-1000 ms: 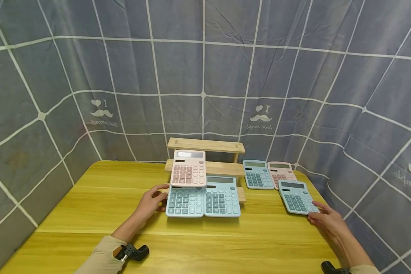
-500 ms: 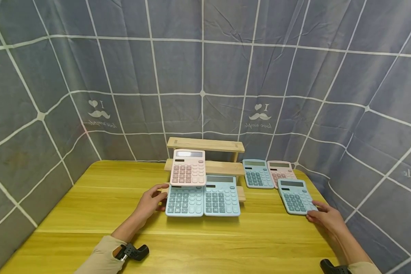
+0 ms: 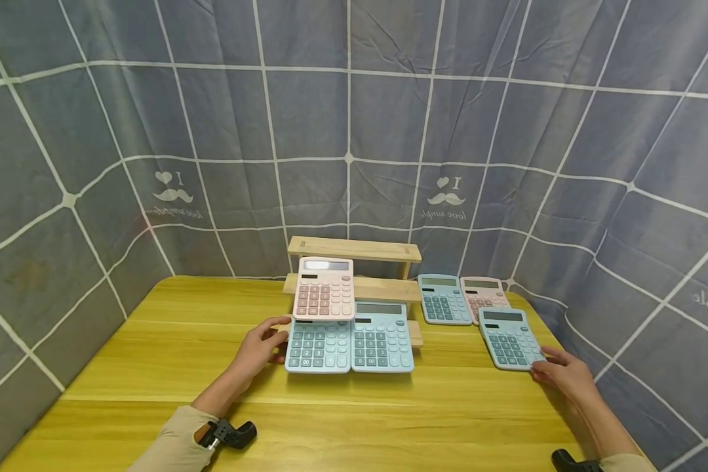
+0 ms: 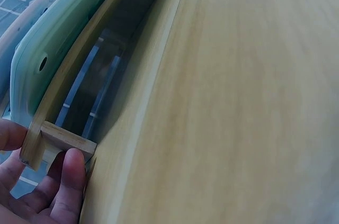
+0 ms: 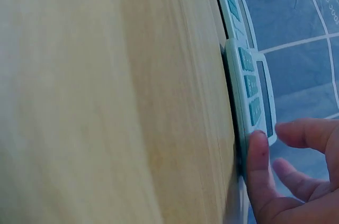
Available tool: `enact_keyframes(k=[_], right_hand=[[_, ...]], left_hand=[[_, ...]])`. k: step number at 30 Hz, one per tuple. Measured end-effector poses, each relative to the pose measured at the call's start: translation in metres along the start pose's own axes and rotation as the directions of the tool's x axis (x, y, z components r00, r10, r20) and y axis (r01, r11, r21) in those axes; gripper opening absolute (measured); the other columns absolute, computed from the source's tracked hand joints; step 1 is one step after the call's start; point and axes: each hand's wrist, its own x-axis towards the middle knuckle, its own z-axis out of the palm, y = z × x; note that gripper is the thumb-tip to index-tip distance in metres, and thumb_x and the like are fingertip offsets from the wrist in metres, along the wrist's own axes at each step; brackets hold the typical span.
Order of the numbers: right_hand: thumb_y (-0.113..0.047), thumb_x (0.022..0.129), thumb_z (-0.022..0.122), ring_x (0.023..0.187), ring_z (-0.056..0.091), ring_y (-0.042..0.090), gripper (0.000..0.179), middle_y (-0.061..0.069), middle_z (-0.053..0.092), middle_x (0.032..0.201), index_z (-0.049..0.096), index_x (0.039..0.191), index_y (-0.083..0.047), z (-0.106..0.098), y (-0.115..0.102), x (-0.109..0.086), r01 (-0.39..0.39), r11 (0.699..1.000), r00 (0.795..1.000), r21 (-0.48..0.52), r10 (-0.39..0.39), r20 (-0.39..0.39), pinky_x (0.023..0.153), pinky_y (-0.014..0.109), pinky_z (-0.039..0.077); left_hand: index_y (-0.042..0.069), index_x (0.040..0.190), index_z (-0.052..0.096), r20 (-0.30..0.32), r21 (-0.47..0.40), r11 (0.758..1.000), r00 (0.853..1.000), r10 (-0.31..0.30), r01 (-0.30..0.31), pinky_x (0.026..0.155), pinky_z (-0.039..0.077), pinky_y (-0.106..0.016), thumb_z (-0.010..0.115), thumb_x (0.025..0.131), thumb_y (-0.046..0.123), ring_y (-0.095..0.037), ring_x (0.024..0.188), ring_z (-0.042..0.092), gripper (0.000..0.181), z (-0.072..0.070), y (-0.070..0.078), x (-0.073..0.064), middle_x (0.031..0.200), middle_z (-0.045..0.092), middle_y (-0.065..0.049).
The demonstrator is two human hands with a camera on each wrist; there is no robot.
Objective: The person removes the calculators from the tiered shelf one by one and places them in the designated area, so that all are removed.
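Note:
At the left end of a tiered wooden rack (image 3: 354, 248), my left hand (image 3: 258, 346) grips its end, with thumb and fingers around the wood (image 4: 69, 138) in the left wrist view. Two light blue calculators, a left one (image 3: 318, 351) and a right one (image 3: 383, 341), lean side by side on the rack's lower tier. A pink calculator (image 3: 324, 288) stands above the left one, covering its top. My right hand (image 3: 566, 379) holds the lower right corner of another blue calculator (image 3: 510, 339); in the right wrist view the thumb (image 5: 258, 152) lies on its edge.
Behind the held calculator lie a blue calculator (image 3: 445, 300) and a pink calculator (image 3: 482, 292), the pink one partly covered. The yellow wooden table (image 3: 342, 419) meets a grey checked curtain (image 3: 307, 118) at the back and sides. Black wrist devices (image 3: 230, 434) sit near the sleeves.

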Motion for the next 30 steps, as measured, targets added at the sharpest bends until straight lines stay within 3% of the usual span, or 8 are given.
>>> enact_keyframes(k=[3,4,9,16,20,23,26,30], right_hand=[[-0.008,0.096,0.061,0.071,0.068,0.002,0.072,0.041,0.028,0.146,0.022,0.153,0.013,0.001,-0.003,-0.002,0.022,0.996,0.999,-0.091,-0.024,-0.023,0.071,0.022,0.059],[-0.010,0.097,0.061,0.071,0.068,0.002,0.071,0.042,0.026,0.147,0.023,0.153,0.013,0.002,-0.004,-0.003,0.027,0.992,0.999,-0.120,-0.031,-0.028,0.070,0.021,0.059],[-0.015,0.099,0.059,0.072,0.067,0.001,0.066,0.040,0.033,0.145,0.029,0.151,0.013,0.003,-0.012,-0.006,0.062,0.975,0.997,-0.215,-0.071,-0.034,0.069,0.019,0.058],[-0.009,0.098,0.061,0.076,0.066,-0.002,0.063,0.038,0.041,0.138,0.033,0.148,0.015,0.011,-0.022,-0.009,0.120,0.983,0.993,-0.136,-0.121,-0.004,0.073,0.021,0.059],[-0.011,0.094,0.067,0.078,0.070,0.004,0.065,0.015,0.062,0.115,0.037,0.146,0.014,0.012,-0.022,-0.005,0.145,0.988,0.989,-0.056,-0.144,0.028,0.073,0.024,0.060],[-0.013,0.094,0.068,0.080,0.070,0.004,0.064,0.000,0.064,0.105,0.040,0.146,0.012,0.014,-0.025,-0.003,0.151,0.988,0.988,-0.038,-0.149,0.047,0.074,0.024,0.060],[-0.013,0.096,0.065,0.081,0.069,0.004,0.062,0.015,0.061,0.118,0.040,0.146,0.012,0.021,-0.032,-0.009,0.165,0.984,0.985,-0.067,-0.161,0.058,0.075,0.023,0.060],[-0.010,0.098,0.061,0.082,0.069,0.004,0.060,0.035,0.043,0.137,0.035,0.147,0.014,0.033,-0.043,-0.019,0.192,0.973,0.979,-0.126,-0.181,0.092,0.077,0.025,0.060]], left_hand=[[0.009,0.137,0.058,0.003,0.003,1.000,1.000,-0.004,0.004,0.067,0.060,-0.033,0.056,0.101,0.014,-0.020,0.084,0.065,0.037,0.000,0.000,-0.001,0.104,0.063,-0.015],[0.009,0.137,0.058,0.004,0.003,1.000,1.000,-0.006,0.006,0.068,0.060,-0.033,0.056,0.101,0.014,-0.020,0.084,0.065,0.037,0.000,0.000,-0.001,0.104,0.063,-0.015],[0.009,0.138,0.058,0.005,0.001,1.000,1.000,-0.008,0.008,0.068,0.060,-0.032,0.056,0.101,0.014,-0.020,0.084,0.065,0.037,0.000,0.002,-0.002,0.103,0.062,-0.015],[0.008,0.138,0.057,0.010,-0.016,1.000,1.000,0.000,0.000,0.066,0.059,-0.032,0.056,0.101,0.012,-0.019,0.082,0.064,0.037,-0.001,0.004,-0.003,0.101,0.063,-0.014],[0.008,0.138,0.057,0.010,-0.018,1.000,1.000,0.003,-0.002,0.067,0.060,-0.033,0.057,0.101,0.013,-0.018,0.082,0.064,0.038,-0.001,0.005,-0.005,0.102,0.063,-0.013],[0.008,0.139,0.057,0.011,-0.016,1.000,1.000,0.003,-0.003,0.067,0.059,-0.033,0.057,0.101,0.014,-0.019,0.083,0.064,0.039,-0.001,0.005,-0.006,0.102,0.063,-0.013],[0.009,0.139,0.057,0.011,-0.013,1.000,1.000,-0.002,0.002,0.067,0.059,-0.032,0.057,0.101,0.014,-0.018,0.083,0.064,0.038,-0.001,0.005,-0.005,0.102,0.063,-0.013],[0.009,0.138,0.057,0.009,-0.012,1.000,1.000,-0.003,0.003,0.067,0.059,-0.032,0.057,0.101,0.014,-0.018,0.082,0.064,0.038,-0.001,0.003,-0.003,0.102,0.063,-0.013]])
